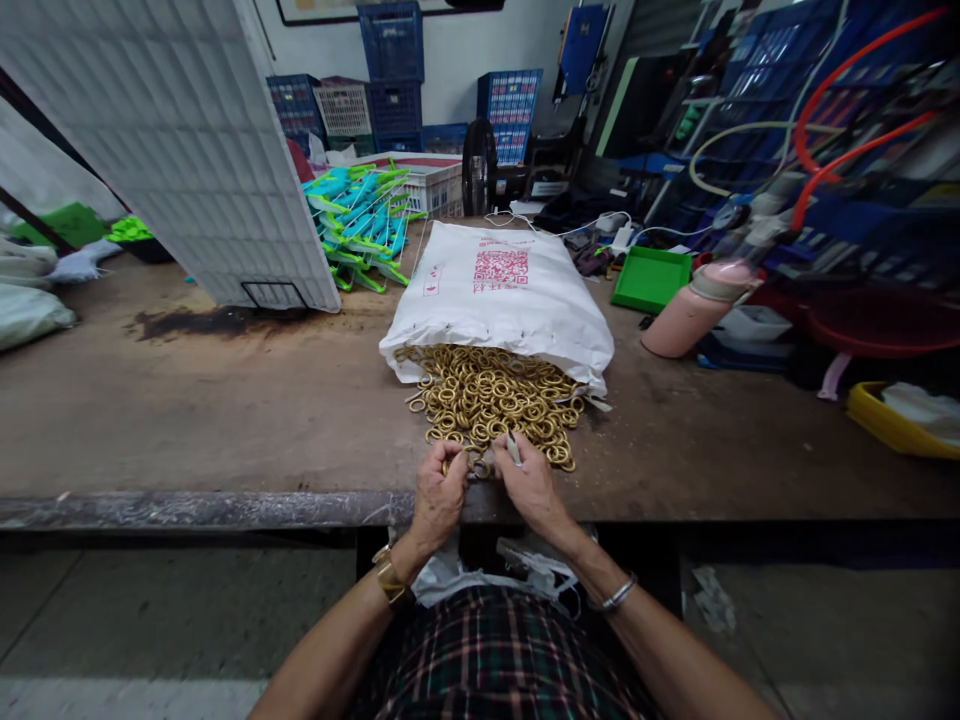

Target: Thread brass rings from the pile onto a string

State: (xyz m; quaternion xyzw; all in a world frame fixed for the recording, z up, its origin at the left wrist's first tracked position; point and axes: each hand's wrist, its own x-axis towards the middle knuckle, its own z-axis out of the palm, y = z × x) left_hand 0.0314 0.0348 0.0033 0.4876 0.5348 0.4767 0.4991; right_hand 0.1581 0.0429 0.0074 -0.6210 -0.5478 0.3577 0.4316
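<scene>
A white woven sack lies on the table with its mouth toward me, and a heap of brass-coloured rings spills out of it. At the near edge of the heap, my left hand is closed, with a brass ring showing at its fingers. Just beside it, my right hand is closed around a small grey metal tool whose tip sticks up past the thumb. The tool's exact kind is hidden by the fingers. A few loose rings lie between the two hands.
A tall white ribbed panel stands at the left of the table. Behind it are blue and green plastic pieces. To the right are a green tray, a pink bottle with red hoses, and a yellow tray.
</scene>
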